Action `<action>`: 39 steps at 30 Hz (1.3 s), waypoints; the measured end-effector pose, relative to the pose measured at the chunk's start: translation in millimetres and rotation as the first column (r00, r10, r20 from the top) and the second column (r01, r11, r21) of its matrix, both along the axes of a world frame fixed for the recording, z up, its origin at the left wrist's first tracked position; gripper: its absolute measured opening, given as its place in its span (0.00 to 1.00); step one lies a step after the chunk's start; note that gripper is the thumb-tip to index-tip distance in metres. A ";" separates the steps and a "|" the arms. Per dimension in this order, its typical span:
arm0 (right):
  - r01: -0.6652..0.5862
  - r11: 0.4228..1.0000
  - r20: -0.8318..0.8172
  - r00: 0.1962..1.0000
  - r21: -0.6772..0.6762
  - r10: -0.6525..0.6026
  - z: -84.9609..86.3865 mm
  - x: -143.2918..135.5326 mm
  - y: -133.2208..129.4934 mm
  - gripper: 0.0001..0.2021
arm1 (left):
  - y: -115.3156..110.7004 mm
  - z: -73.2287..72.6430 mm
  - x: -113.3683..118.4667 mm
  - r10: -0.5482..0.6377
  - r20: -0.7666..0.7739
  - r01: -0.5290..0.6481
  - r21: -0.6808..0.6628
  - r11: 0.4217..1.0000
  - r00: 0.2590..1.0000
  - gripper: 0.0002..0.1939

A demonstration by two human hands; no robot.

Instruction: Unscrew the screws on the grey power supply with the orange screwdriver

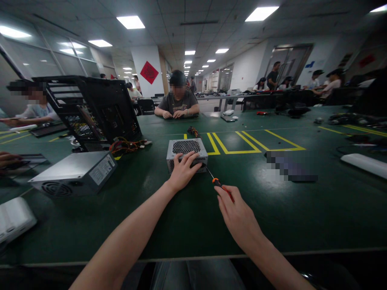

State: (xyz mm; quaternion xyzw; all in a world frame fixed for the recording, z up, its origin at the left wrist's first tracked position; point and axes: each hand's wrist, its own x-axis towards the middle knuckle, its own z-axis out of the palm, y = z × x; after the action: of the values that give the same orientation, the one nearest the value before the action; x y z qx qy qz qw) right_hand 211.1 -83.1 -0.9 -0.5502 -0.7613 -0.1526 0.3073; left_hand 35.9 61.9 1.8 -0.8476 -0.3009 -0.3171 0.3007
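A grey metal computer power supply (185, 147) with a honeycomb grille on top sits on the green table in front of me. My left hand (182, 171) is laid over its near side, fingers spread on the top and thumb at the near right edge, gripping it. Between the fingers of my right hand (237, 213) is a screwdriver (216, 183) with an orange and black handle. Its thin shaft slants up and left, and the tip is by the unit's near right corner. Whether the tip touches a screw I cannot tell. Cables (193, 131) lie behind the unit.
Another power supply (72, 171) and a black computer case (99, 108) stand at the left. A white power strip (365, 164) lies at the right, beyond a blurred dark object (290, 167). Yellow tape (243, 152) marks the table. A person (178, 98) sits opposite.
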 end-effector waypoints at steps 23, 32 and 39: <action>0.062 0.997 0.042 0.997 -0.047 -0.060 0.8 1.0 0.1 0.14 | 0.4 0.1 -0.6 0.004 -0.013 -0.004 -0.016 1.000 1.000 0.10; 0.046 0.999 0.012 0.999 -0.019 -0.046 -1.5 0.3 1.4 0.14 | 0.5 0.1 -0.9 0.011 -0.019 -0.011 -0.009 1.000 1.000 0.10; 0.058 0.997 -0.019 0.998 -0.060 -0.059 -2.4 4.8 1.9 0.13 | 0.0 0.3 -1.0 0.008 -0.018 -0.008 -0.011 1.000 1.000 0.10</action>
State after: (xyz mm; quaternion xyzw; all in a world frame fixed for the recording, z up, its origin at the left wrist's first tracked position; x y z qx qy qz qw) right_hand 216.0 -81.3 -3.3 -0.5826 -0.7459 -0.1329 0.2941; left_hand 34.9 61.9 2.1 -0.8509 -0.3032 -0.3065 0.3001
